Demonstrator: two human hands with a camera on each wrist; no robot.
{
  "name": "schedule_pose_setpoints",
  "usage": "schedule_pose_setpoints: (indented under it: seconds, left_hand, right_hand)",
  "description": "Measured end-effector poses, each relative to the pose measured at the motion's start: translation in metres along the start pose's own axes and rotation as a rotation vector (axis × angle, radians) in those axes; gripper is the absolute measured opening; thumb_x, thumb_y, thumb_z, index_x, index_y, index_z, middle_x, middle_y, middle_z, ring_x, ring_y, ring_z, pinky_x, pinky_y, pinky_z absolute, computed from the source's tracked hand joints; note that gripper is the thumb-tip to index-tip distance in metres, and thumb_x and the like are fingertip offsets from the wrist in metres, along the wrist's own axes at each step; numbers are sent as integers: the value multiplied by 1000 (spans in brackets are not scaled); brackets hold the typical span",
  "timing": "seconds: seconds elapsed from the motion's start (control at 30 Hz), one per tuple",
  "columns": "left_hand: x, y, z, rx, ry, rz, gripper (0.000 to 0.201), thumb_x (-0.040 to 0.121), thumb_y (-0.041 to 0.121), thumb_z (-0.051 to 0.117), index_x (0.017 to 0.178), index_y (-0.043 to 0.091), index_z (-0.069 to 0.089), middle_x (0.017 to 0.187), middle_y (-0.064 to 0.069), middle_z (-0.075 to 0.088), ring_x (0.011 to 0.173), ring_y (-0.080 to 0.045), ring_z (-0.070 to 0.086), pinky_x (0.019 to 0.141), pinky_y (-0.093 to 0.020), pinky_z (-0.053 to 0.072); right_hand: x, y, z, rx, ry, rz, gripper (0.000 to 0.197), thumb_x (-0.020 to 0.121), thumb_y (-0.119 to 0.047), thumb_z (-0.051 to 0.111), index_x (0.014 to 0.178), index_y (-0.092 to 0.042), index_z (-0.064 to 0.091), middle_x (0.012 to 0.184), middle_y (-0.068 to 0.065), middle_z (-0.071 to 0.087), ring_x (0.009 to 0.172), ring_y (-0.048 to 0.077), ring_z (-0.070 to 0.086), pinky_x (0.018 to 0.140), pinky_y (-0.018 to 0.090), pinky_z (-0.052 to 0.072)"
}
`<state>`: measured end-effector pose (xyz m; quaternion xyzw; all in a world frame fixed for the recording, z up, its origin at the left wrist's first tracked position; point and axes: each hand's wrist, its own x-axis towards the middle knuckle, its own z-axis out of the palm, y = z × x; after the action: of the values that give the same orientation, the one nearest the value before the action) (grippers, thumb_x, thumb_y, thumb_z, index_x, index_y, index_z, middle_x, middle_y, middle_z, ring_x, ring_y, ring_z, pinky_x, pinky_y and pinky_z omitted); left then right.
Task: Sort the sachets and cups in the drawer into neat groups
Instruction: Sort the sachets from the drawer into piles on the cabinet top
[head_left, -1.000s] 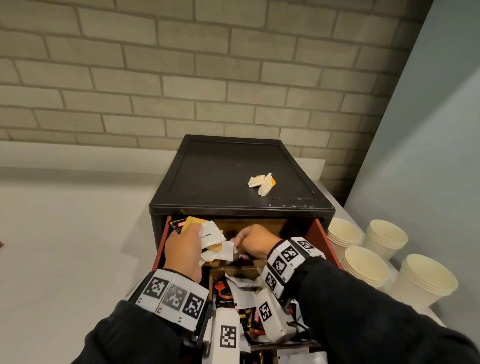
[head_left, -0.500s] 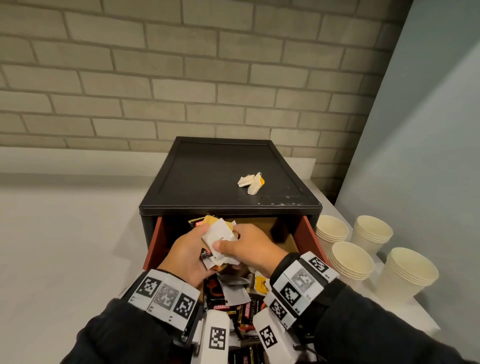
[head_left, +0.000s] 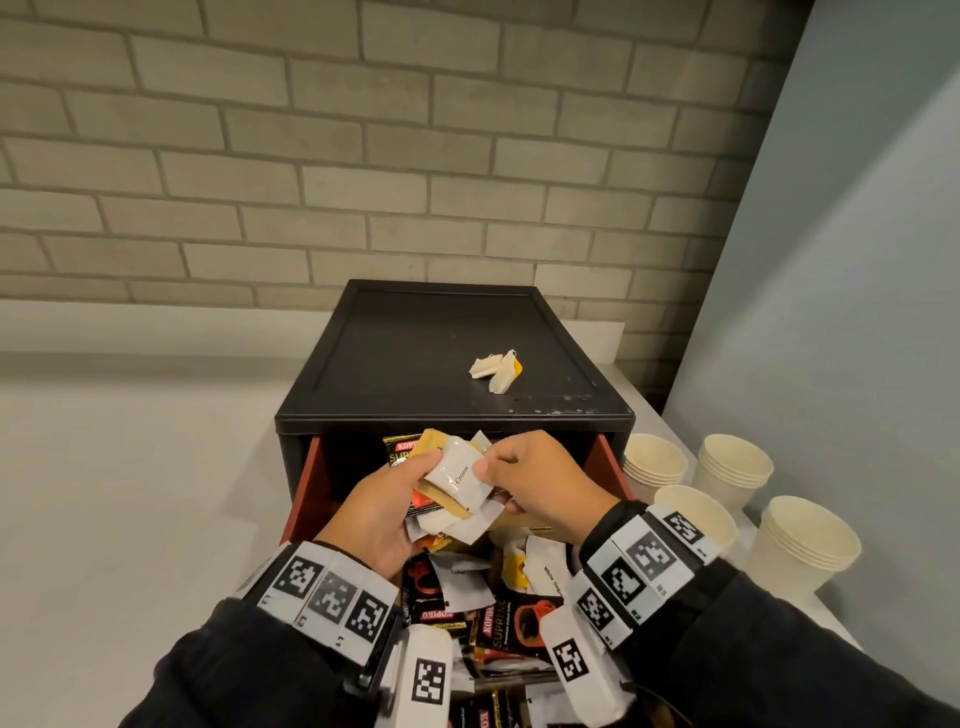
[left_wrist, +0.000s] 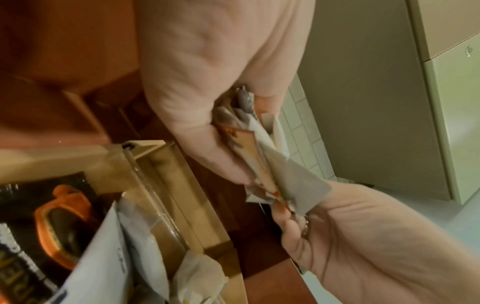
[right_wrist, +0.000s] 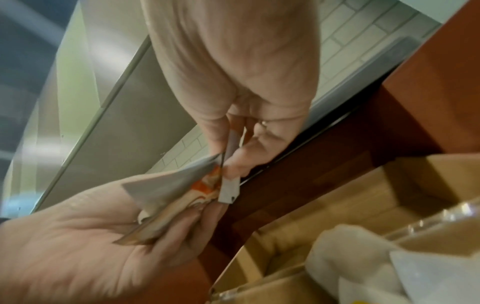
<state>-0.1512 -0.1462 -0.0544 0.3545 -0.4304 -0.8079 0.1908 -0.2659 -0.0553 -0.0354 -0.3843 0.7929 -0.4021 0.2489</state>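
My left hand (head_left: 376, 506) grips a fanned bundle of sachets (head_left: 457, 475) above the open drawer (head_left: 306, 488). A white one marked Cream lies on top, with tan and black ones beneath. My right hand (head_left: 540, 478) pinches a white sachet at the bundle's right edge between thumb and fingers. The left wrist view shows the left hand (left_wrist: 207, 82) clamping the sachets (left_wrist: 259, 160) edge-on, with the right hand (left_wrist: 363, 236) below. In the right wrist view the right hand (right_wrist: 246, 82) pinches a white sachet (right_wrist: 228, 185) against the bundle held by the left hand (right_wrist: 78, 236). Loose sachets (head_left: 467, 587) fill the drawer.
Stacks of paper cups (head_left: 732, 467) stand on the counter to the right of the black cabinet (head_left: 415, 364). Crumpled wrappers (head_left: 496, 369) lie on the cabinet top. A brick wall runs behind, and a grey panel closes the right side. White counter spreads to the left.
My right hand came out of the drawer's back and brought a white sachet to the bundle in my left hand. Both hands now meet at the bundle, slightly higher.
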Motion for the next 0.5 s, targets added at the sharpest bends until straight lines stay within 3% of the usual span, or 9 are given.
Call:
schedule_pose_setpoints:
  seconds: [0.17,0.23,0.33,0.4,0.5]
  left_hand:
    - [2,1,-1,-44,36,33,12,93,17,56,103,11,60,90,-12,69,79,-25,66,62,-37,52]
    - [3,1,-2,-73,46,45,15,93,16,56,107,10,59,92,-12,69,79,-24,67,61,-36,51]
    - [4,1,-2,-98,37,65,21,93,17,56,113,11,58,100,-12,69,86,-25,66,67,-37,52]
    - [4,1,-2,-116,31,88,25,93,17,55,117,11,57,105,-12,68,90,-25,66,71,-38,53]
    - [5,4,-3,-163,29,157,22,93,19,54,115,14,59,105,-9,69,89,-21,66,66,-35,51]
  right_hand:
    - [1,-7,-20,8,108,-49,18,94,-17,51,94,-6,66,77,-5,59,60,3,57,45,6,43]
    - [5,-11,-32,29,230,-76,13,94,-16,51,87,-15,62,84,-3,58,65,6,56,44,8,43]
    - [14,-15,-48,134,383,-82,23,94,-9,48,80,-27,50,98,0,55,76,11,57,46,13,43]
    - [21,-15,-55,174,433,-85,29,95,-5,44,78,-28,50,104,4,55,79,15,57,49,16,44]
    - [32,-18,-57,188,441,-91,36,96,-3,41,73,-24,59,101,1,56,81,14,57,52,15,45]
